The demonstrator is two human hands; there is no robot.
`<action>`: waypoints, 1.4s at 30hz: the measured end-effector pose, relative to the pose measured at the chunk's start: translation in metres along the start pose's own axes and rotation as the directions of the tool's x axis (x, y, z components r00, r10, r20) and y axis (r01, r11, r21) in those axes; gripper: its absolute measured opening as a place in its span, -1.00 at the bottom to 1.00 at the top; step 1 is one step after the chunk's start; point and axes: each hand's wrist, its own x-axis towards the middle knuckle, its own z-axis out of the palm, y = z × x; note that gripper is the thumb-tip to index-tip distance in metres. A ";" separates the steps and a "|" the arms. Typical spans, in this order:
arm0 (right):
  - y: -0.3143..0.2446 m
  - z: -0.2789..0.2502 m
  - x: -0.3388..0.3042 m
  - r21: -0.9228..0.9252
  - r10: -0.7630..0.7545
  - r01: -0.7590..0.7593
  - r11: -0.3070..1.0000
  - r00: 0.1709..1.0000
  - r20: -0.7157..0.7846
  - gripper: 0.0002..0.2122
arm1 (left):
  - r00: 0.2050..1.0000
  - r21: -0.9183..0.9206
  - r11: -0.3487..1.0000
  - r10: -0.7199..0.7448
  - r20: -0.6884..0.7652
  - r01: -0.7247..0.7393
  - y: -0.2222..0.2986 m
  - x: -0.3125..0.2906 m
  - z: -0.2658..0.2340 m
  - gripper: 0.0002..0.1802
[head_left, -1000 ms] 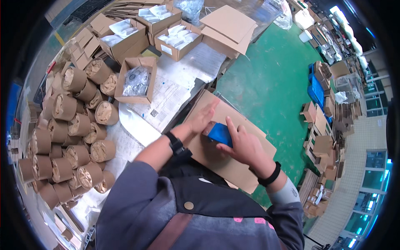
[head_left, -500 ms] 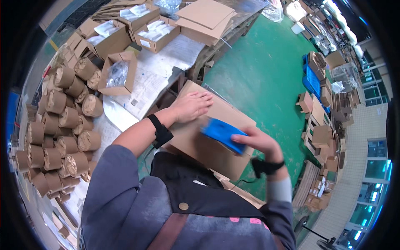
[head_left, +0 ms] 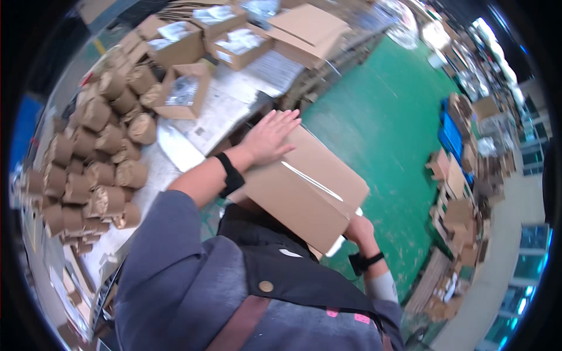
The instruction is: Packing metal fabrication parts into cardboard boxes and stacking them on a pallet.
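On carton (head_left: 290,202): left hand (head_left: 270,140) flat, grip spread open.
At carton edge: right hand (head_left: 359,230) curled, hold unclear.
Glossy strip (head_left: 312,181): newly visible.

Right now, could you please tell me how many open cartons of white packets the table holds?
3, clustered: the left carton, the rear carton and the right carton; others may be hidden.

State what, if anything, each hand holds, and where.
The left hand grips nothing visible; it lies open on the cardboard box. The right hand is partly hidden at the box's right end; whether it holds anything cannot be told.
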 end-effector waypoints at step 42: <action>-0.445 -0.173 0.274 0.326 -0.532 0.531 0.782 0.842 -0.093 -0.76 | 0.771 -0.781 0.308 -0.550 0.320 0.543 -0.325 -0.048 -0.337 -0.62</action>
